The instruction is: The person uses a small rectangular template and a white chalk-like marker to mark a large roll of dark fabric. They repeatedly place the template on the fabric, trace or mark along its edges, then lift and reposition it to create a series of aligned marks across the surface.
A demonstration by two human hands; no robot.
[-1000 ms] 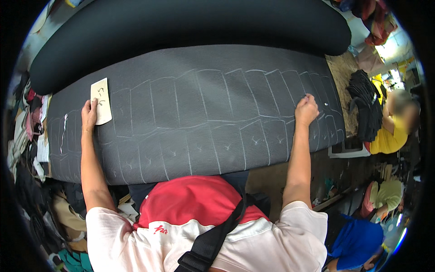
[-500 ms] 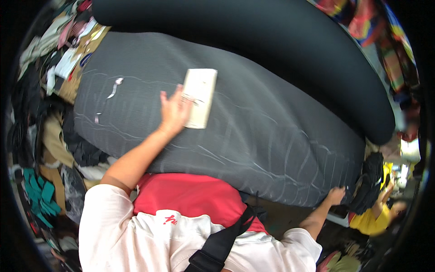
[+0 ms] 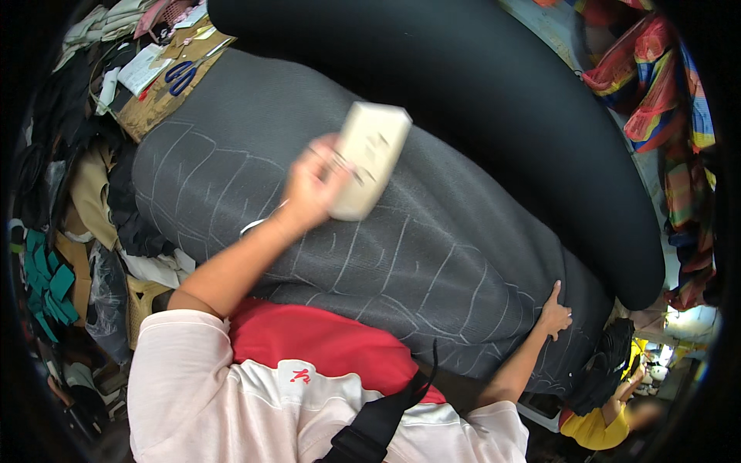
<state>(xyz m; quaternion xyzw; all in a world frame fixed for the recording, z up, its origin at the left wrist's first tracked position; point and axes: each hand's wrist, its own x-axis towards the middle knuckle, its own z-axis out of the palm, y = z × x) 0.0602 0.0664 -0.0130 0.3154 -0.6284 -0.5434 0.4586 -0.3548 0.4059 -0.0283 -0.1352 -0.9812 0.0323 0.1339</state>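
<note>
Dark grey fabric (image 3: pixel 255 185), marked with many white outlines, lies spread in front of me. My left hand (image 3: pixel 315 185) grips the near left edge of a cream, flat, roughly rectangular card template (image 3: pixel 374 154) with dark handwriting. The card looks tilted and slightly blurred above the cloth. A thin white band (image 3: pixel 251 226) curves out from behind my left forearm; the rest of it is hidden. At the right end, my right hand (image 3: pixel 554 315) rests on the fabric with its fingers spread, holding nothing.
A thick black roll (image 3: pixel 463 100) runs along the far side. Scissors (image 3: pixel 181 76) with blue handles lie on a brown board at far left. Cloth piles (image 3: pixel 50 278) crowd the left. Another person in a yellow top (image 3: pixel 598 428) is at lower right. Colourful bags (image 3: pixel 652 85) hang far right.
My left hand, lying over the card before, now grips and tilts it, farther right. My right hand has moved from the fabric's near edge farther onto it and spread. The view has shifted.
</note>
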